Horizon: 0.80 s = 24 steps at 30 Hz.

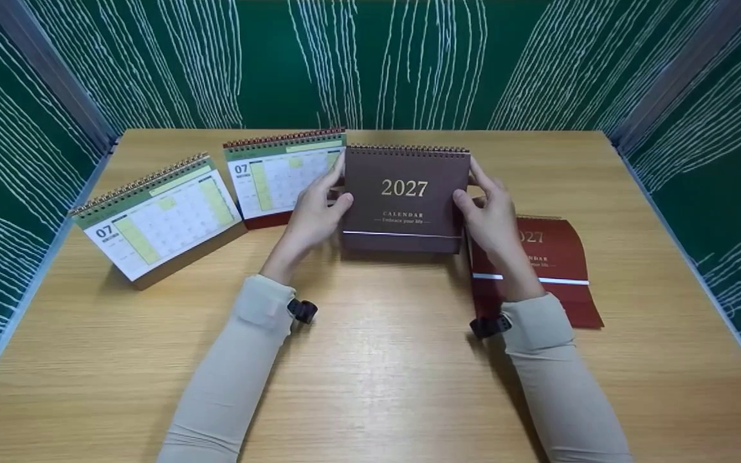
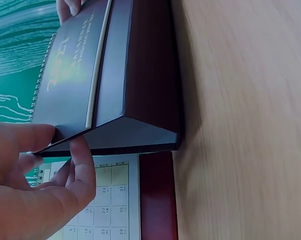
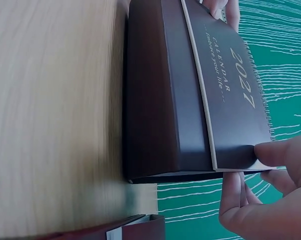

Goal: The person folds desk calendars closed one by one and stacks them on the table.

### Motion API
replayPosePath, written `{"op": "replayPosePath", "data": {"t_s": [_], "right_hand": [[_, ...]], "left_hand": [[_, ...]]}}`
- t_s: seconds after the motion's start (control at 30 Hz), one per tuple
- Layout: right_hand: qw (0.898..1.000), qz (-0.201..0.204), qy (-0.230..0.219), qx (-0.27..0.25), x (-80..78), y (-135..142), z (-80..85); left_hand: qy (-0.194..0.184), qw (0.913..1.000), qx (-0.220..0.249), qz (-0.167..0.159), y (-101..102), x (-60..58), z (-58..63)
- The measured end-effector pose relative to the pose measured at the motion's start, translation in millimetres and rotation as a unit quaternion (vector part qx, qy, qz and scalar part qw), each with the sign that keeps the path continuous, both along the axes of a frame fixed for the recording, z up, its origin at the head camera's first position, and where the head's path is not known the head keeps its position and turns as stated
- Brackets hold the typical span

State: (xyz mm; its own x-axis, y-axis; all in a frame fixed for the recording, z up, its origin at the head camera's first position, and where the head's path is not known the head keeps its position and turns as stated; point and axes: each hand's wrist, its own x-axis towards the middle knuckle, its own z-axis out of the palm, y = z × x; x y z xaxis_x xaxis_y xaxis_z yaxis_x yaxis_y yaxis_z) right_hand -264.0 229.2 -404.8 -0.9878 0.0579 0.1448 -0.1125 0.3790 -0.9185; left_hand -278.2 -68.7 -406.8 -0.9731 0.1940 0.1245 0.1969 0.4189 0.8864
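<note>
Head view: A person's left hand [image 1: 316, 206] and right hand [image 1: 493, 215] pinch the opposite side edges of a dark brown 2027 spiral desk calendar [image 1: 402, 202], which appears to rest on a wood-grain table [image 1: 370, 392] between them. Gold lettering on its cover reads "2027," "CALENDAR" and "Embrace your life." To the left, a brown-based desk calendar [image 1: 174, 222] and a red-based desk calendar [image 1: 274, 183] display pages marked "07"; their finer print is too faint to read. At right, a red 2027 calendar [image 1: 567, 305] sits partly hidden by the right hand and forearm.

Left wrist view: The thumb presses the brown cover near its corner, fingers at the edge and behind. The near end of the calendar's folded stand [image 2: 153, 75] is open, exposing a hollow, grayish inside. Just beyond, the red-based calendar's page shows dates including 23, 24, 30 and 31.

Right wrist view: The thumb lies on the front of the cover, fingers behind its edge, with "2027," "CALENDAR" and "Embrace your life" legible. The red calendar's end enters at the bottom, apart from the brown one.
</note>
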Motion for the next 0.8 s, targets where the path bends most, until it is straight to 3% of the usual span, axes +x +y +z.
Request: {"op": "replayPosePath", "data": {"t_s": [0.43, 0.8], "right_hand": [[1.000, 0.015, -0.011, -0.006, 0.0, -1.2, -0.2], [1.000, 0.021, -0.012, -0.013, -0.5, -2.1, -3.4]], "left_hand": [[-0.028, 0.9996, 0.001, 0.006, -4.9, 2.2, 0.6], [-0.014, 0.9998, -0.013, -0.001, -6.9, 2.6, -3.7]]}}
